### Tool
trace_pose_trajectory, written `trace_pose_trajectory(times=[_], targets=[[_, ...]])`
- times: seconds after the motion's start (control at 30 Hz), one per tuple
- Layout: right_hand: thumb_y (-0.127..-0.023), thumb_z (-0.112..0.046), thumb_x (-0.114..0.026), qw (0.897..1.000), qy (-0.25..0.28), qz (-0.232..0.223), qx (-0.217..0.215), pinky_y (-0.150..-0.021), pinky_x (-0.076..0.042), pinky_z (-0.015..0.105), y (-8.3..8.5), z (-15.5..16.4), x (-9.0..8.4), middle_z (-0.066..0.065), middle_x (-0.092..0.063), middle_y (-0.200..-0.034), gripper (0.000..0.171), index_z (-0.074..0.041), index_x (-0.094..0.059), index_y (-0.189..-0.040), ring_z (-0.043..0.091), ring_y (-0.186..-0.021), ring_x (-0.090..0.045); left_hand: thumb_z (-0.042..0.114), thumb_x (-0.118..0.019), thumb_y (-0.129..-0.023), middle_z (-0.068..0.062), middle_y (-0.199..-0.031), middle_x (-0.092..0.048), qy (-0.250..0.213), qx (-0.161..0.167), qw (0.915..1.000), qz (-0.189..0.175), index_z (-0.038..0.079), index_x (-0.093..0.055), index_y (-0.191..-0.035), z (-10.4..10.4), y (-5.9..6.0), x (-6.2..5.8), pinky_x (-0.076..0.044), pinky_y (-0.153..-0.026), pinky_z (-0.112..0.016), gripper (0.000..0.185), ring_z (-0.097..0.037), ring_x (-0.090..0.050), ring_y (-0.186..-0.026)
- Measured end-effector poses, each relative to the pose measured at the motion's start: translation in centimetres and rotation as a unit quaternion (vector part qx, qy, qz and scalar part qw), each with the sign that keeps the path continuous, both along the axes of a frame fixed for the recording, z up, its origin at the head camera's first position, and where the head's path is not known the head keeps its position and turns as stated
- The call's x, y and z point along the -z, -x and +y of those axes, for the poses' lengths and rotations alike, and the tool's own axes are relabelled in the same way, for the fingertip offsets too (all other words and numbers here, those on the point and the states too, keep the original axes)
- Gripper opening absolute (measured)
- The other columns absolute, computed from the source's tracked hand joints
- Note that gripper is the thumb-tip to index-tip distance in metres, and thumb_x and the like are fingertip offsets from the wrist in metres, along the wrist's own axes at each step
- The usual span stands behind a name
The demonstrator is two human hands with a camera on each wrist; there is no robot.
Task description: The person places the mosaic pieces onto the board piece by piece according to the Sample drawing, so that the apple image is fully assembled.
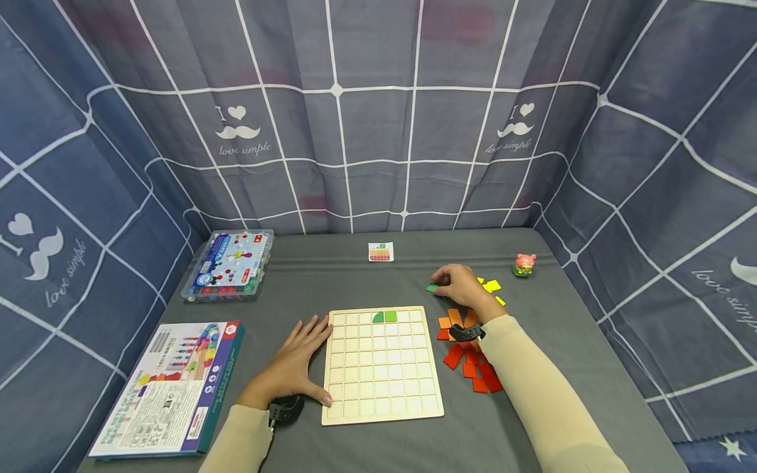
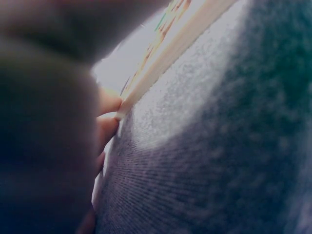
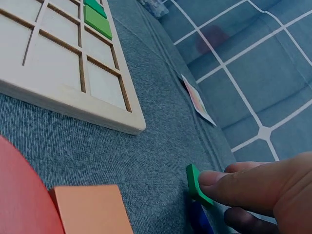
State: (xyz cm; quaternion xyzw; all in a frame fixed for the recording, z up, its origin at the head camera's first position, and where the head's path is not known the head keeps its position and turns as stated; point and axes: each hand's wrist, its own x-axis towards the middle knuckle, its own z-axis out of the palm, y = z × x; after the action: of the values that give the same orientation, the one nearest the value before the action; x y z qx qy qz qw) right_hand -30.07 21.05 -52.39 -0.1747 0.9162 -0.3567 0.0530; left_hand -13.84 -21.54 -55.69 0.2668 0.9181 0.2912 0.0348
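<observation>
Green tile [image 3: 196, 185]: tilted on edge on the grey cloth, past the board's far right corner, under the fingertips.
Right hand [image 1: 460, 284]: fingers curled, pinching the green tile.
Left hand [image 1: 296, 361]: flat, fingers straight, against the wooden grid board [image 1: 382, 387] at its left edge.

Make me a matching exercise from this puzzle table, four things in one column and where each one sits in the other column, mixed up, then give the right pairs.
Things:
1. wooden grid board
2. pink pig toy
3. clear plastic box
4. green tile

Places:
A. far right of the table
B. pinched at the right hand fingertips
C. far left, behind the printed box lid
D. middle, with the left hand resting flat at its left edge

Pairs: 1-D, 2-A, 3-C, 4-B
</observation>
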Motion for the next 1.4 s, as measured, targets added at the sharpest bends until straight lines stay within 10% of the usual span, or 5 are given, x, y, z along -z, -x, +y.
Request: trace_pose_trajectory(times=[1.4], targets=[[-0.092,-0.007,-0.083,0.998,-0.031,-0.017,-0.047,-0.087,-0.057,0.044,0.64,0.01,-0.04,0.003,-0.072,-0.107,0.023,-0.008,-0.079,-0.115,0.023,-0.099,-0.067,0.08,-0.092,-0.046,-0.015,-0.172,-0.022,0.006,-0.001,1.0,-0.004,0.006,-0.034,-0.166,-0.07,0.14,0.41,-0.002,-0.125,-0.061,0.153,-0.039,-0.01,-0.158]])
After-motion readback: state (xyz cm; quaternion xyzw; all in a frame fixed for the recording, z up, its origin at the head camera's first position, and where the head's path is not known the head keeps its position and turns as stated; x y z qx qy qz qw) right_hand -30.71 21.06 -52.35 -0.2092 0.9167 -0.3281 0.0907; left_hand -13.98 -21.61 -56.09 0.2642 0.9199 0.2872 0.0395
